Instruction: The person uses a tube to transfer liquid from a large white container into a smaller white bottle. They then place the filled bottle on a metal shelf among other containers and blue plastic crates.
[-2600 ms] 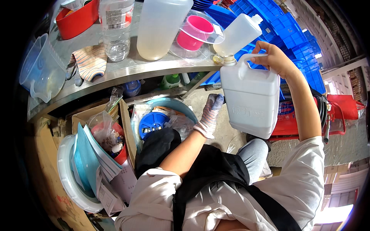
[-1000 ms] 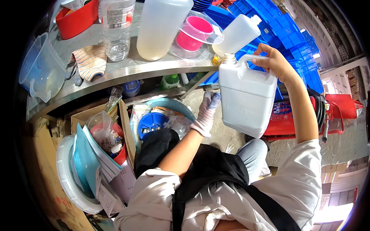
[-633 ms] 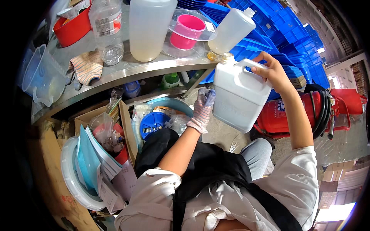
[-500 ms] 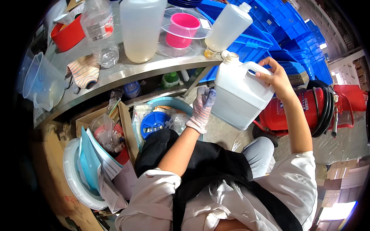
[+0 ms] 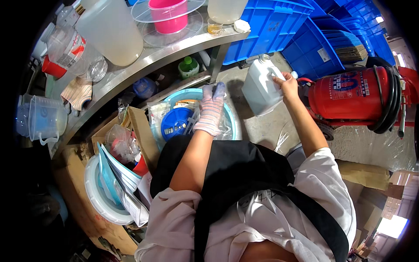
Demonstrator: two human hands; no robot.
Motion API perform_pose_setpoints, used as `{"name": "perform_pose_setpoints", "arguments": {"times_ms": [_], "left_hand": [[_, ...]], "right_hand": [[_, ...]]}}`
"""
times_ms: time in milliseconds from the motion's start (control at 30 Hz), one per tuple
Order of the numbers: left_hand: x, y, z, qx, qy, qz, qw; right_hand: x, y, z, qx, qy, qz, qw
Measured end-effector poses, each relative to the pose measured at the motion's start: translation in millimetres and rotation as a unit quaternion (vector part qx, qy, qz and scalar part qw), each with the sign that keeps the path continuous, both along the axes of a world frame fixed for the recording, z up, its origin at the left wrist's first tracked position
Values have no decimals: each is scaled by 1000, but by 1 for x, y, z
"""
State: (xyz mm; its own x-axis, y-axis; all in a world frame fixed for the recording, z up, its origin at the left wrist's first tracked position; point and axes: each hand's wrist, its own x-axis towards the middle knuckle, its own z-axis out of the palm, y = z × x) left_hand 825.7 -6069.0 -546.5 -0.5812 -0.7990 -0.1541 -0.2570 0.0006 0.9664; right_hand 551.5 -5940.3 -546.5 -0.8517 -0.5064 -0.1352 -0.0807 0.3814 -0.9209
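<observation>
My right hand (image 5: 288, 85), bare, grips the handle of a whitish plastic jug (image 5: 260, 89). The jug is upright and low, over the concrete floor beyond my knees; whether its base touches the floor I cannot tell. Its neck points up. My left hand (image 5: 210, 110) wears a striped knit glove and holds nothing. Its fingers are stretched out, over a light blue basin (image 5: 229, 114) that contains a blue spool (image 5: 175, 123) and clear plastic bags. A gap separates this hand from the jug.
A metal table (image 5: 168, 51) curves across the upper left, bearing a large cloudy bottle (image 5: 111, 37), a pink tub (image 5: 169, 19), a small cup with amber liquid (image 5: 214, 27) and a clear pitcher (image 5: 47, 118). Blue crates (image 5: 266, 30) stand behind; a red wheeled extinguisher (image 5: 347, 94) is at right.
The jug has gone down from beside the table edge toward the floor, still in my right hand. My left hand has come away from its side, leftward over the basin. The view has shifted.
</observation>
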Motion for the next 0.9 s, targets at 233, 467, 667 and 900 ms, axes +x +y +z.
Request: {"name": "perform_pose_setpoints", "arguments": {"times_ms": [233, 467, 667, 900], "left_hand": [[9, 4, -1, 60, -67, 11, 996], [-15, 14, -4, 94, 55, 5, 994], [-41, 21, -7, 86, 99, -22, 991], [-42, 22, -4, 54, 109, -25, 992]], "right_hand": [[12, 16, -92, -131, -41, -41, 990], [0, 17, -61, 116, 187, 5, 975], [52, -79, 70, -90, 430, 77, 895], [76, -159, 68, -208, 214, 65, 952]]}}
